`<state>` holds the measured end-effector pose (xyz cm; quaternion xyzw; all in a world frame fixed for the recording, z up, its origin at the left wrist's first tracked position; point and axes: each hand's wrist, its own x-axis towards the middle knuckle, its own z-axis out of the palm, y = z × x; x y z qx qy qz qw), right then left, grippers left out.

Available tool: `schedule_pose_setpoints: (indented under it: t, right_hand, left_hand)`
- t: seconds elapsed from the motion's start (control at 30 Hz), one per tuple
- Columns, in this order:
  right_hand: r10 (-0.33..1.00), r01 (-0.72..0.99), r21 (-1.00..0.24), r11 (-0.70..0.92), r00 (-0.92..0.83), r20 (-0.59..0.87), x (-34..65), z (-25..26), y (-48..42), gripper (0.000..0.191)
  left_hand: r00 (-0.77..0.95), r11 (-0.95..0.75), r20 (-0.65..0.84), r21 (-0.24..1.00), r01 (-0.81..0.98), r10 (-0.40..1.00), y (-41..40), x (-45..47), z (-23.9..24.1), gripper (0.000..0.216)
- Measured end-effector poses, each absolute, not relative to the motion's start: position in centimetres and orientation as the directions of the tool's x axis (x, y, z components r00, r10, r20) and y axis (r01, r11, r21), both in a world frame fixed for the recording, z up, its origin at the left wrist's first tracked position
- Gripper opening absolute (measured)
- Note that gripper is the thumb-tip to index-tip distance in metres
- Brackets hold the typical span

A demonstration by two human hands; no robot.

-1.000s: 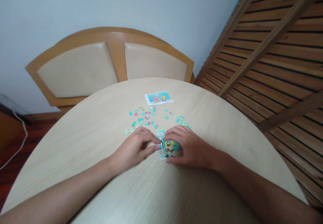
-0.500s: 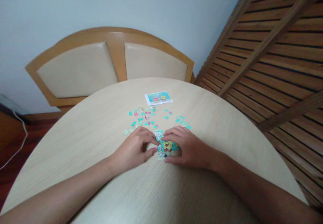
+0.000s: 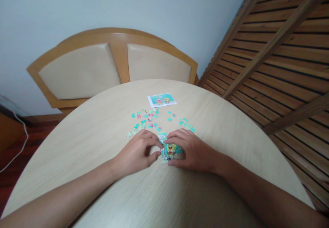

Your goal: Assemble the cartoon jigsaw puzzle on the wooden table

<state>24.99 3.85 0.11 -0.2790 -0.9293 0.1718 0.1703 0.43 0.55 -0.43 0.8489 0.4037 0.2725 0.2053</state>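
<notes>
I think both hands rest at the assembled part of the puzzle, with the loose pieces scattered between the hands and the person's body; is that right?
Not quite: in the head view the loose pieces lie beyond the left hand and right hand, towards the picture card, not nearer the body. Both hands do rest at the assembled part.

Much of puzzle under right hand, loose pieces too small to read

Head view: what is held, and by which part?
The assembled puzzle section, held between the left hand at its left edge and the right hand at its right.
</notes>
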Motion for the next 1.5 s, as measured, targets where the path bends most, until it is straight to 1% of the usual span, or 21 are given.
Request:
schedule_pose_setpoints:
  t: [0.43,0.63,0.77,0.97,1.07,1.2,1.4,1.5]
  right_hand:
    - [0.575,0.456,-0.410,0.790,-0.784,0.234,25.0,0.1,3.7,0.056]
    - [0.568,0.450,-0.407,0.795,-0.788,0.238,25.0,0.1,3.8,0.055]
    - [0.572,0.451,-0.414,0.791,-0.786,0.236,25.0,0.2,3.8,0.056]
    - [0.570,0.446,-0.416,0.792,-0.785,0.244,25.0,0.0,3.8,0.056]
    - [0.574,0.452,-0.415,0.790,-0.783,0.240,25.0,-0.1,3.8,0.057]
    - [0.585,0.458,-0.431,0.777,-0.779,0.227,25.0,0.1,3.7,0.056]
    - [0.591,0.457,-0.451,0.767,-0.777,0.217,25.1,0.1,3.7,0.057]
    - [0.593,0.458,-0.458,0.762,-0.777,0.210,25.0,0.1,3.7,0.056]
  left_hand:
    - [0.550,-0.637,0.339,0.537,0.553,0.763,0.5,0.3,-0.5,0.010]
    - [0.695,-0.746,0.299,0.409,0.525,0.654,0.5,0.1,0.5,0.017]
    - [0.735,-0.782,0.285,0.343,0.521,0.615,0.4,0.0,0.6,0.018]
    - [0.768,-0.810,0.273,0.296,0.507,0.580,0.4,-0.1,0.7,0.016]
    - [0.792,-0.826,0.255,0.279,0.489,0.555,0.6,-0.4,0.8,0.019]
    - [0.775,-0.812,0.257,0.273,0.515,0.578,1.2,-1.1,0.8,0.022]
    - [0.644,-0.724,0.339,0.227,0.652,0.686,2.7,-2.5,0.1,0.024]
    - [0.623,-0.714,0.368,0.207,0.669,0.691,3.3,-2.8,-0.4,0.027]
